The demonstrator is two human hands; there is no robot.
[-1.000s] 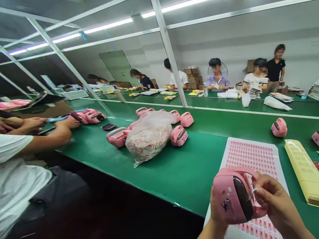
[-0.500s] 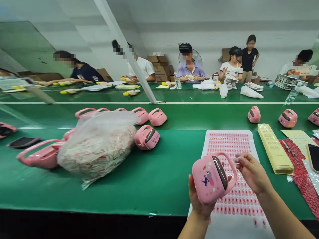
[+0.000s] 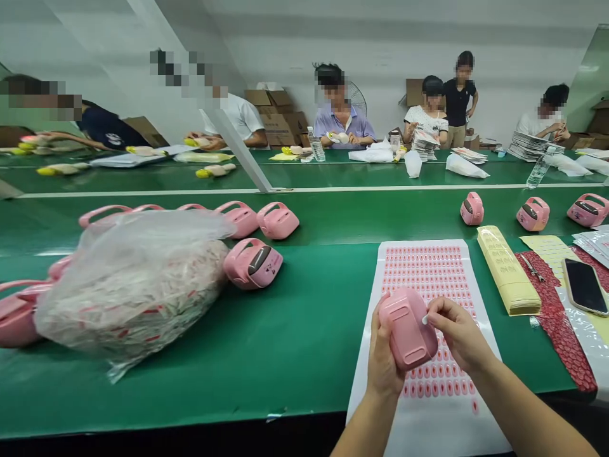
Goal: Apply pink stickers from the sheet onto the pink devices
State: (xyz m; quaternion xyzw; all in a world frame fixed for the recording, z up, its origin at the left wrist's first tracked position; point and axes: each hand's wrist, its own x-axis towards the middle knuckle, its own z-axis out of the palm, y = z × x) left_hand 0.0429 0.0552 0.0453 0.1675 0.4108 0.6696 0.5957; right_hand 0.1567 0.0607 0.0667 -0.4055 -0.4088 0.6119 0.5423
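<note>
My left hand (image 3: 384, 358) grips a pink toy case (image 3: 408, 327) from its left side. The underside of the case, with two raised oblong feet, faces me. At its right edge, the thumb and forefinger of my right hand (image 3: 450, 327) pinch a small whitish sticker (image 3: 425, 320), close against the pink surface; whether it touches is unclear. Beneath both hands lies a white sticker sheet (image 3: 380, 406) with rows of small pink ovals with red centres. My hands and the case hide part of its rows.
Left of me sit a clear plastic bag (image 3: 143, 311) full of small pieces and several pink cases (image 3: 254, 263). On the right lie a yellow paper stack (image 3: 509, 273), tweezers (image 3: 533, 266) and a phone (image 3: 585, 285). Co-workers (image 3: 343, 120) sit across the green bench (image 3: 295, 330).
My left hand has turned the case from its printed face to its underside. My right hand has brought the small sticker to the case's edge. The view has shifted right.
</note>
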